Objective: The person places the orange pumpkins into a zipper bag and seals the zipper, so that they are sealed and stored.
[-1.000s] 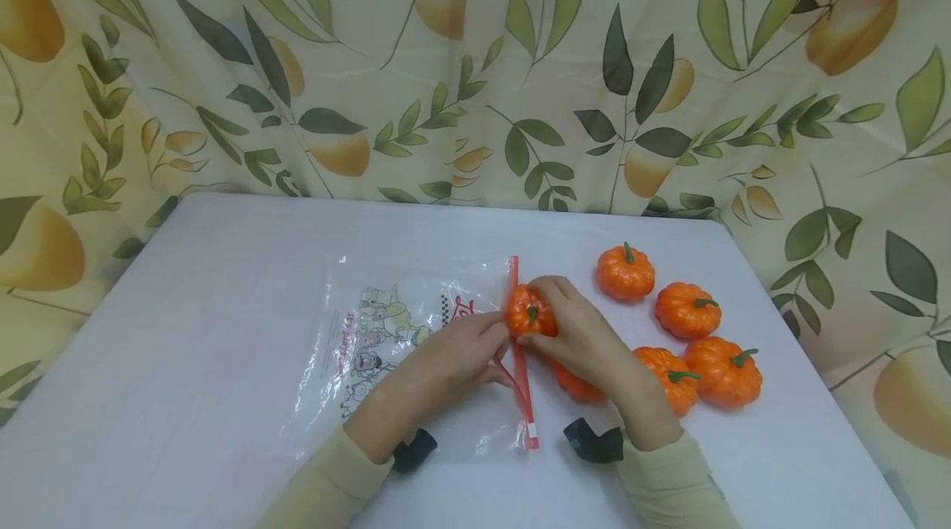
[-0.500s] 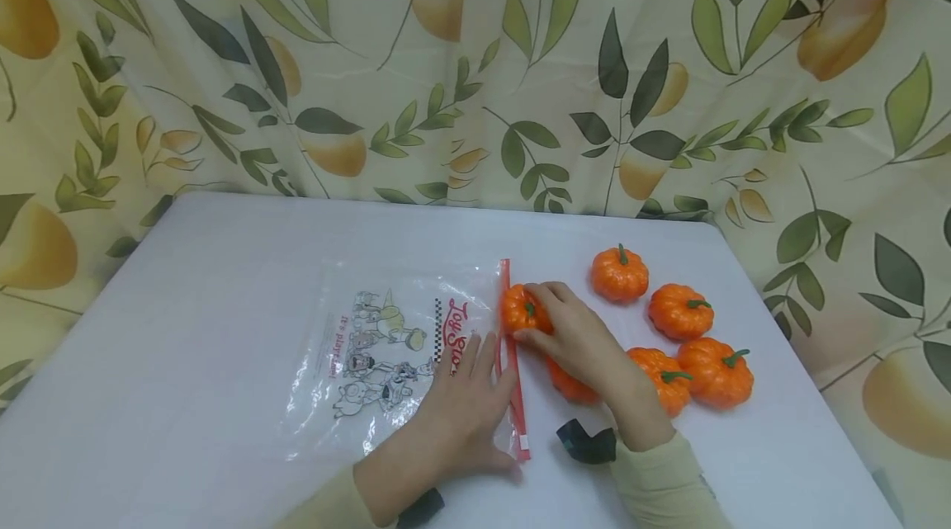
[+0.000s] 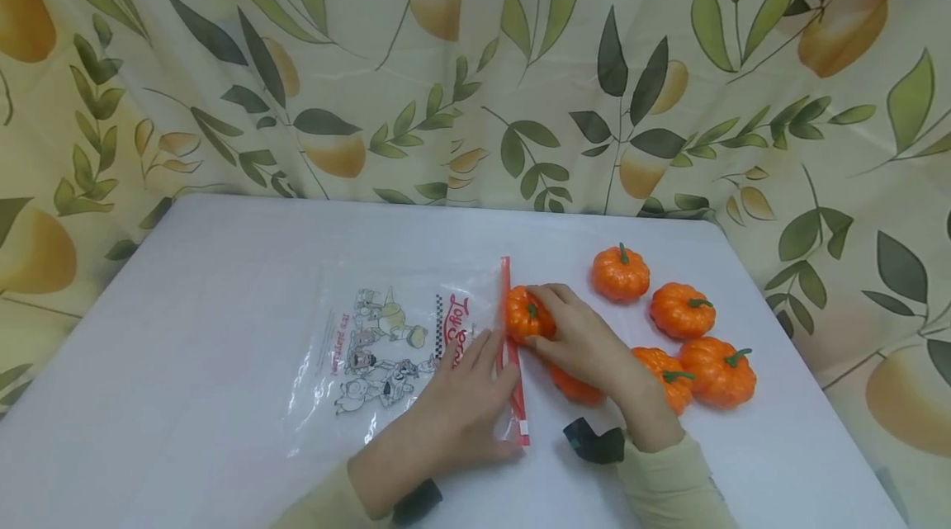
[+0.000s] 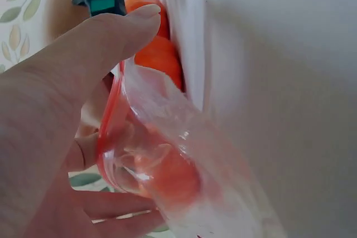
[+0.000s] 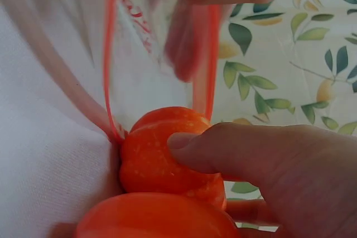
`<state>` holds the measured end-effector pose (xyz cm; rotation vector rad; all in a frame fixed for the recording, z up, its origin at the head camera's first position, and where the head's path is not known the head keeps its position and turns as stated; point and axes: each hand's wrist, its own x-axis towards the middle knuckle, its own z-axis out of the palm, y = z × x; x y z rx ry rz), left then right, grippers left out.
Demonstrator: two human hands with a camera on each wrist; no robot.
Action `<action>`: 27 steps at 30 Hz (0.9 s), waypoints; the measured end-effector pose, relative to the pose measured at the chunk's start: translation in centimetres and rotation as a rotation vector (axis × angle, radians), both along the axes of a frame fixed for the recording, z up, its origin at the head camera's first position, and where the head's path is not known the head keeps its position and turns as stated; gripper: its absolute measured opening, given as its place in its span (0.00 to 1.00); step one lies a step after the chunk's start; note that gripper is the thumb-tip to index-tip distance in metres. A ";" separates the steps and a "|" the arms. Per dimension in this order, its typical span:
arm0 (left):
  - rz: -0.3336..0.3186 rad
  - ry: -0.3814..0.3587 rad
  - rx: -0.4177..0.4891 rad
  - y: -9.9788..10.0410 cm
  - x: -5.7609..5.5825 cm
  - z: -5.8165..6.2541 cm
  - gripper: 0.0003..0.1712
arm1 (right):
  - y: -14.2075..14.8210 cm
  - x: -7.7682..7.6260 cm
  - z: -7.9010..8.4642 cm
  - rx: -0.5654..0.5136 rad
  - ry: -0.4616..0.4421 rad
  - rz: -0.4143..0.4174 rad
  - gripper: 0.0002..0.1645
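A clear zip bag (image 3: pixel 416 290) with cartoon print lies flat on the table, its red zip edge (image 3: pixel 506 271) facing right. Over its open end my left hand (image 3: pixel 461 409) rests with fingers spread and mostly straight. My right hand (image 3: pixel 583 343) grips a small orange toy pumpkin (image 3: pixel 524 316) between thumb and fingers, right at the bag's mouth. In the right wrist view the gripped pumpkin (image 5: pixel 167 154) sits between the two parted red edges. Another pumpkin (image 3: pixel 575 389) is partly hidden under the right hand.
Several more orange pumpkins with green stems, such as the far one (image 3: pixel 620 273) and the rightmost (image 3: pixel 718 374), stand on the right side of the white table (image 3: pixel 186 331). A leaf-patterned cloth (image 3: pixel 431 83) hangs behind the table. Each wrist wears a dark camera mount (image 3: pixel 594 440).
My left hand has gone from pinching the zip edge to lying spread over the bag near its mouth. The right hand still holds the pumpkin at the opening, hardly moved.
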<state>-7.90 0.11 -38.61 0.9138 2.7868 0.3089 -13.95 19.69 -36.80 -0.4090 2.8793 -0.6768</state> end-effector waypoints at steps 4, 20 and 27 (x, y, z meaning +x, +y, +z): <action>-0.023 0.028 0.044 -0.5 -0.2 0.4 0.49 | 0.1 0.0 0.1 -0.026 0.013 0.023 0.40; -0.090 0.073 0.056 -0.6 -0.2 0.5 0.35 | -0.6 -0.7 -0.1 -0.041 -0.014 -0.165 0.36; -0.092 0.057 0.042 -0.8 -0.4 0.6 0.36 | -0.3 -0.9 -0.4 -0.113 -0.007 -0.104 0.28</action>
